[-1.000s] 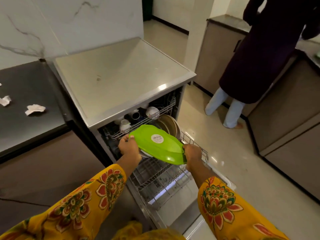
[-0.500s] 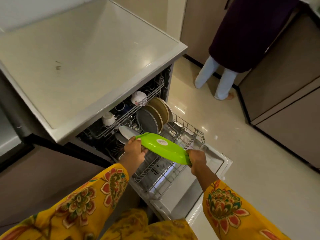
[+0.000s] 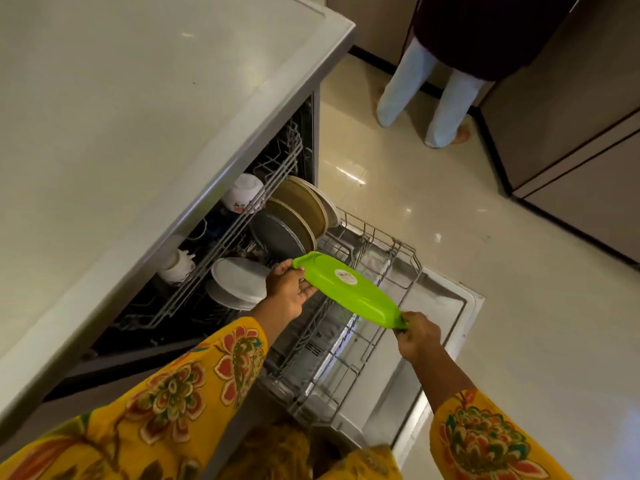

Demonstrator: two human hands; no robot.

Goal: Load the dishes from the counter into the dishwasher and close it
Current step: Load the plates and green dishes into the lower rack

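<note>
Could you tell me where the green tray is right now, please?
Centre of the head view: the green tray is held between the left hand and right hand, above the pulled-out lower rack.

Second person (image 3: 460, 46) stands at far cabinets, dark top, pale trousers (image 3: 412, 88). Glossy cream floor tiles (image 3: 519, 271). Brown cabinet fronts (image 3: 581, 140) on the right, dark plinth below.

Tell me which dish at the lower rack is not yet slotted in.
The green tray: left hand and right hand hold its ends above the rack, while the brown plates and white plates stand slotted.
</note>
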